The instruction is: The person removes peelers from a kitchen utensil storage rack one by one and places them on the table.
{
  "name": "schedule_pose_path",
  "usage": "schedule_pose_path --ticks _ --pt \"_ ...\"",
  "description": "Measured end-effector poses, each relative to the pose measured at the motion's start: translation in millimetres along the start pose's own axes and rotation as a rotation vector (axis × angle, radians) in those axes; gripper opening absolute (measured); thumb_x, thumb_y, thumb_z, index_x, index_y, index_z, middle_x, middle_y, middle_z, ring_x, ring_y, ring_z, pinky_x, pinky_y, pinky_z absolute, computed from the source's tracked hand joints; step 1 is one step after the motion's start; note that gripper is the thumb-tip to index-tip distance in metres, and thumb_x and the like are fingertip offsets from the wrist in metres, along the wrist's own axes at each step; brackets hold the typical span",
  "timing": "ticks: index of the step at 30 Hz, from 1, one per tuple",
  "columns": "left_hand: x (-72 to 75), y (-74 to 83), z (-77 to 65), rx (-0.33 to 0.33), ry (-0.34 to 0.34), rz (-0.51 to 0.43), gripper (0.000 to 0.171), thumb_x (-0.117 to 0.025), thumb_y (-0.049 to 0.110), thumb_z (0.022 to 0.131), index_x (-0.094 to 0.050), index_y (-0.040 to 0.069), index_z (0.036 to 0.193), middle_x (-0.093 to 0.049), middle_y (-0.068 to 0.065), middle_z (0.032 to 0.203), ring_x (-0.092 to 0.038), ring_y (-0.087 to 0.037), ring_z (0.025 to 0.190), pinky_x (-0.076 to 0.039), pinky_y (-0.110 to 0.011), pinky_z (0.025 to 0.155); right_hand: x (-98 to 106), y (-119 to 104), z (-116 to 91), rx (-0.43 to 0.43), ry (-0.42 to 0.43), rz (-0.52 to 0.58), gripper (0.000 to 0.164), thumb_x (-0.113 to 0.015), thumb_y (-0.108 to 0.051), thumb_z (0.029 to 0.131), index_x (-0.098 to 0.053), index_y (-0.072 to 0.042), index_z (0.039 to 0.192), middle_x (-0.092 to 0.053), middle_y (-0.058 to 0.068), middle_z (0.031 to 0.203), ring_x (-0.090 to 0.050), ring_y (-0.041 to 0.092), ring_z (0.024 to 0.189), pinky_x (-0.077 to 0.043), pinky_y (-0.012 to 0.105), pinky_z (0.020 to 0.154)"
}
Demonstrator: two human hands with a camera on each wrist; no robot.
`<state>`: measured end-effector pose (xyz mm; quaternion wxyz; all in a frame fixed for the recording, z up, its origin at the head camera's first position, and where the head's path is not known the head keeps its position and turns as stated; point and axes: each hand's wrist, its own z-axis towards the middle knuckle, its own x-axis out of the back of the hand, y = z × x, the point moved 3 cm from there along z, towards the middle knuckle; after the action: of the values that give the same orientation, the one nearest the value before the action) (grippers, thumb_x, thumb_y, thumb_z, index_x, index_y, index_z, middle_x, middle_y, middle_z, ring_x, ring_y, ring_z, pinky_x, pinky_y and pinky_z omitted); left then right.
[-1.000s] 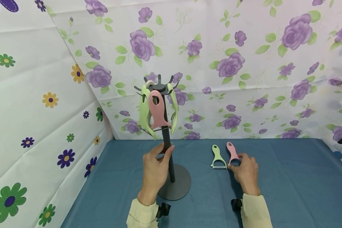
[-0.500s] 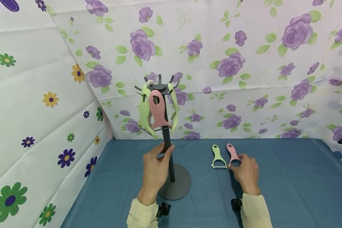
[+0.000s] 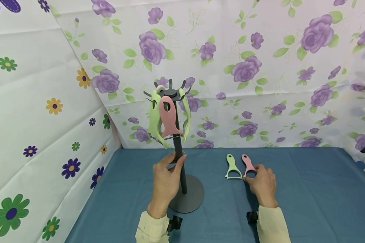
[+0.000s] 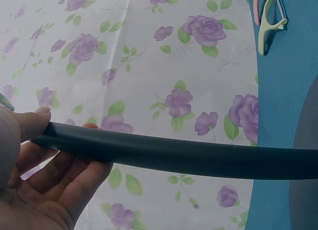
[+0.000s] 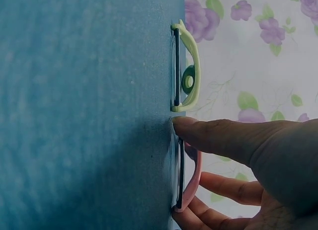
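My left hand (image 3: pixel 167 182) holds the dark post (image 3: pixel 177 145) of an upright stand, thumb on one side and fingers on the other. From the hooks at its top hang a pink peeler (image 3: pixel 169 116), a green peeler (image 3: pixel 154 118) to its left and another green peeler (image 3: pixel 186 116) to its right. On the table, my right hand (image 3: pixel 263 184) pinches a second pink peeler (image 3: pixel 247 162) across its blade end. In the right wrist view the thumb and fingertips sit at opposite ends of that blade. A further green peeler (image 3: pixel 231 167) lies just left of it.
The stand's round dark base (image 3: pixel 190 202) rests on the blue tablecloth (image 3: pixel 316 195). Bare hooks (image 3: pixel 170 83) stick out at the stand's top. A flowered cloth (image 3: pixel 219 67) hangs behind the table, and another rises at the left.
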<state>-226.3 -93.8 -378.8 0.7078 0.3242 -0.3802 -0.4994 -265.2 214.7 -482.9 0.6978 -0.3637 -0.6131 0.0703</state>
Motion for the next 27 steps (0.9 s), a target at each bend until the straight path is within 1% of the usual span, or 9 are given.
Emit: schedule_pose_path --ticks 11,27 --pt "0.2 0.2 0.6 -0.01 0.004 0.005 0.022 -0.067 0.027 0.101 -0.077 0.015 0.116 -0.076 -0.009 0.101 -0.074 -0.019 0.097 -0.064 -0.03 0.083 0.0 -0.8 0.3 0.002 -0.016 -0.014 0.064 -0.081 -0.014 0.087 -0.051 0.008 0.139 -0.047 0.036 0.136 -0.042 0.052 0.127 -0.038 0.067 0.106" --pt "0.2 -1.0 0.3 -0.008 0.003 0.016 0.021 -0.067 0.027 0.1 -0.077 0.015 0.115 -0.077 -0.01 0.102 -0.076 -0.021 0.097 -0.064 -0.031 0.083 -1.3 -1.1 1.0 0.025 -0.033 -0.017 0.061 -0.08 -0.014 0.088 -0.052 0.01 0.138 -0.049 0.035 0.134 -0.042 0.051 0.126 -0.039 0.066 0.106"
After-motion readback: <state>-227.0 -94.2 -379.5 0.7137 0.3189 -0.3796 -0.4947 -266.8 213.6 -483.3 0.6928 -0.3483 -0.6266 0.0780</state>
